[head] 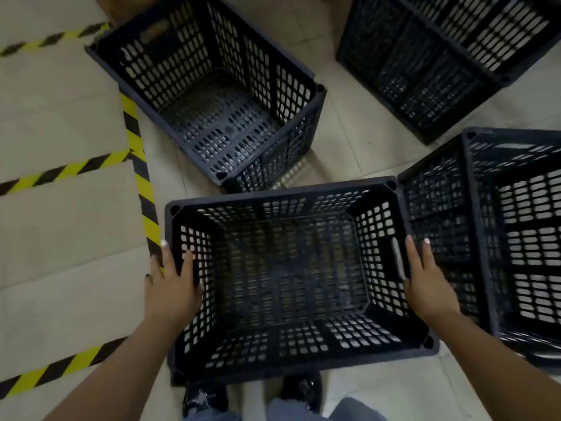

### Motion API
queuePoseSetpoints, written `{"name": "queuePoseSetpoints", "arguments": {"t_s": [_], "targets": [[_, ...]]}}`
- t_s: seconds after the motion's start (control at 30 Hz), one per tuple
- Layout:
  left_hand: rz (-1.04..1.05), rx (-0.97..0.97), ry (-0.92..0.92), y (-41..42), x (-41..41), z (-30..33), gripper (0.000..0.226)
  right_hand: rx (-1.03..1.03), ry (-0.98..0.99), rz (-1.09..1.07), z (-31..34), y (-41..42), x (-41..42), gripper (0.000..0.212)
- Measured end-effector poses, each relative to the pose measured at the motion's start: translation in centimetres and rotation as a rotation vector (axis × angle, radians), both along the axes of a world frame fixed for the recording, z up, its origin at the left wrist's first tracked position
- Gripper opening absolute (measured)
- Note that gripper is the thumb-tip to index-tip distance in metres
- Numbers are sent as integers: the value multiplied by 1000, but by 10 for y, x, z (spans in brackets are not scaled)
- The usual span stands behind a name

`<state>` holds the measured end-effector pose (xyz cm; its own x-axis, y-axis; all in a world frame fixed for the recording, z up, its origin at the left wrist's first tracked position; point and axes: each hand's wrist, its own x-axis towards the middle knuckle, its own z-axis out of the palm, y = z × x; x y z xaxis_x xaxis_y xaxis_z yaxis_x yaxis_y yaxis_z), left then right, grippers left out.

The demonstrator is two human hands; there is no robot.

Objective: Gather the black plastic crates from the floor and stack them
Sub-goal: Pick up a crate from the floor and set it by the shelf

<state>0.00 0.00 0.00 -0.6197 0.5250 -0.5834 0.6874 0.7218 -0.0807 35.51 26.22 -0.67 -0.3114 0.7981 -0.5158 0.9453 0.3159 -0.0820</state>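
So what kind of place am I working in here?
Likely a warehouse or storeroom floor. Yellow-black hazard tape marks zones on pale floor tiles, and several empty black crates sit around the near crate, which both hands touch.

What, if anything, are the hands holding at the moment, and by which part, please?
Both hands are on the nearest crate, the left hand and right hand each at one short end's rim. Fingers lie fairly straight; a firm grip cannot be confirmed.
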Motion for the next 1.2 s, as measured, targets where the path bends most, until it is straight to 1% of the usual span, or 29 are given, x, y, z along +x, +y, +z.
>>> {"name": "queuePoseSetpoints", "arguments": {"t_s": [0.07, 0.17, 0.27, 0.4, 0.57, 0.63, 0.77, 0.87, 1.0, 1.2], "targets": [[95, -17, -30, 0, -1, -9, 82, 48, 27, -19, -9, -4, -4, 102], [133, 6, -50, 1, -2, -20, 95, 26, 23, -37, -20, -11, -5, 101], [109, -25, -61, 1, -7, -20, 99, 32, 5, -18, -12, -11, -7, 102], [86, -40, -37, -2, -20, 7, 98, 35, -14, 19, 27, -12, -19, 100], [87, -5, -33, -25, -39, 72, 95, 27, -11, 47, 96, -22, -38, 102], [120, 16, -29, -40, -48, 99, 96, 34, -11, 67, 125, -28, -50, 102], [228, 172, -62, -83, -73, 143, 98, 40, 14, 96, 179, -49, -85, 101], [259, 233, -100, -120, -100, 168, 98, 47, 22, 120, 209, -71, -122, 101], [301, 290, -103, -172, -150, 202, 98, 40, 37, 137, 234, -113, -183, 101], [276, 332, -79, -264, -243, 236, 95, 4, 94, 124, 249, -200, -280, 102]]}}
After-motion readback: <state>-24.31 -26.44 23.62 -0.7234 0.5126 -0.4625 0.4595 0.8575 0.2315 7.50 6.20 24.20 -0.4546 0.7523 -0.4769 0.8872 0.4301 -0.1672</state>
